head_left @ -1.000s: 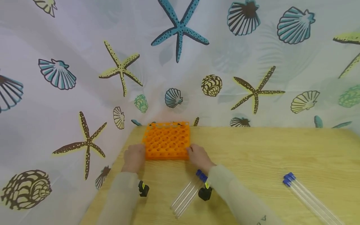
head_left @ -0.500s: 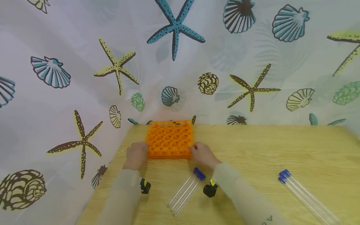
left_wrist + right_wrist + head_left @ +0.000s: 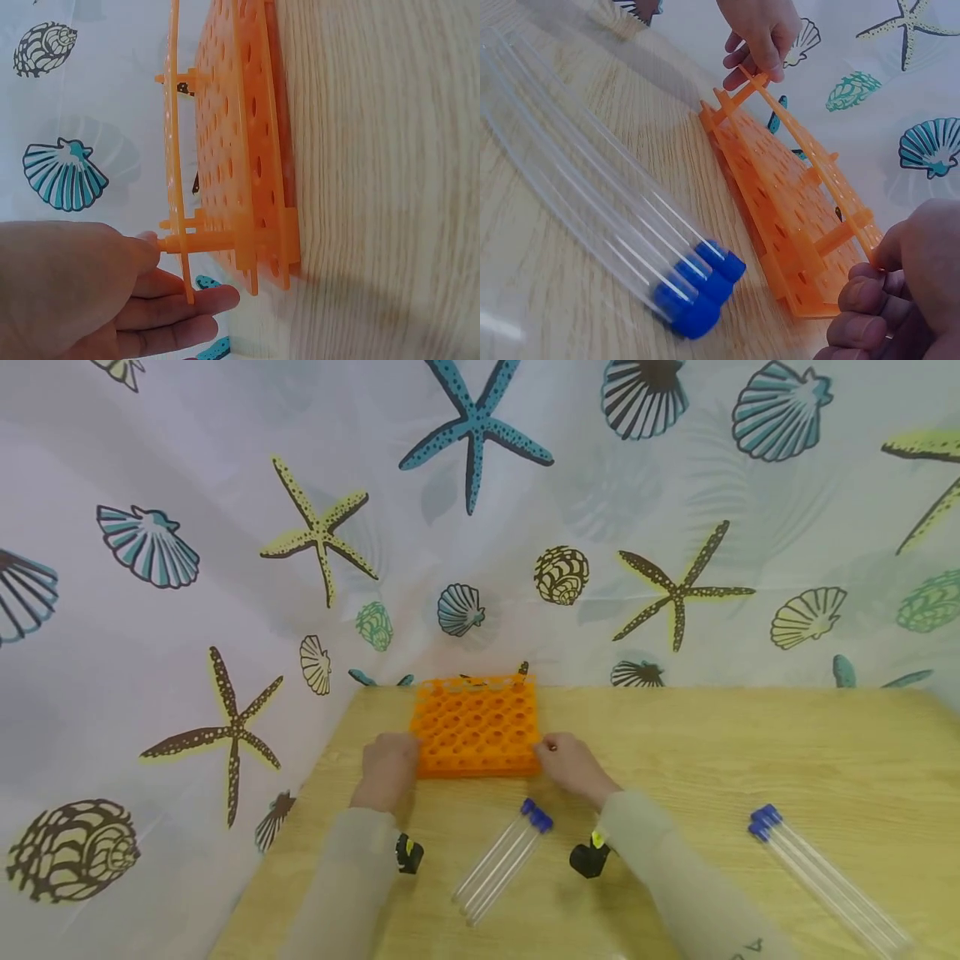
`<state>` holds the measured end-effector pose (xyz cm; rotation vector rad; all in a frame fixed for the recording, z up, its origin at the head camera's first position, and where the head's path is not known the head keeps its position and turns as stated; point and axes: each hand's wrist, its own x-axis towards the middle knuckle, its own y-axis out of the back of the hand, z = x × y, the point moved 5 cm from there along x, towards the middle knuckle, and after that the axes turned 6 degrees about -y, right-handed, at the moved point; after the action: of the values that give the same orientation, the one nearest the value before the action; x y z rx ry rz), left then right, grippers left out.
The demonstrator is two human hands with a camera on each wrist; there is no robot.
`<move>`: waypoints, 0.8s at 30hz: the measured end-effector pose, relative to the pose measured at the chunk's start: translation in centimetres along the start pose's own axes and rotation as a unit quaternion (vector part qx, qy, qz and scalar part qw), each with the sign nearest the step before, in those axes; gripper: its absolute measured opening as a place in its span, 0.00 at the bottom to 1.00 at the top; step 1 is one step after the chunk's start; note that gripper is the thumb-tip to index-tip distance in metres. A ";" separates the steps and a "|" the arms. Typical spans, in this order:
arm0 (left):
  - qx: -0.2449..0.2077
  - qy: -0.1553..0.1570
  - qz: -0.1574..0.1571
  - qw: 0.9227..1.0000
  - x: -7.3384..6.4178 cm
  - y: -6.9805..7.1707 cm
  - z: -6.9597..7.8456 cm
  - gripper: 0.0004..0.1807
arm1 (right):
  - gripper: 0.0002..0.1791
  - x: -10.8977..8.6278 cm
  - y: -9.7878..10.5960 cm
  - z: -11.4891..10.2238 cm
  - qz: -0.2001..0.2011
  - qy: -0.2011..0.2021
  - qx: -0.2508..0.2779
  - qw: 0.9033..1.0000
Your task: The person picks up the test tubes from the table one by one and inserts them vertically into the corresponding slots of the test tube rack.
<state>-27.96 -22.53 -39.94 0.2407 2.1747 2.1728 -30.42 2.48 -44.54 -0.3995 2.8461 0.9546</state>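
An orange test tube rack (image 3: 476, 727) with tiers of round holes stands on the wooden table near its back edge. At its left end my left hand (image 3: 387, 768) holds the top plate; in the left wrist view the thumb lies at a corner post and the fingers (image 3: 180, 315) reach under the plate. My right hand (image 3: 573, 767) pinches the opposite end, its thumb and curled fingers at the top plate's corner in the right wrist view. No tubes show in the rack. Three clear test tubes (image 3: 600, 180) with blue caps (image 3: 697, 289) lie between my forearms.
More clear, blue-capped tubes (image 3: 828, 881) lie at the right of the wooden table (image 3: 675, 752). A white curtain (image 3: 510, 552) printed with shells and starfish hangs along the back and left. Black wrist cameras (image 3: 590, 860) sit under both forearms.
Both hands have moved the rack a little to the right along the table, keeping their hold on its ends. The loose tubes stay where they were.
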 end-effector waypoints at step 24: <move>0.031 -0.048 0.058 0.997 -0.2 0.1 5.4 0.22 | 0.17 -2.3 4.0 3.1 0.001 -0.032 0.013 0.999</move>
<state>-26.94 -17.27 -39.85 0.4765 2.2289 2.1047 -29.32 7.93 -44.25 -0.3580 2.7985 0.9123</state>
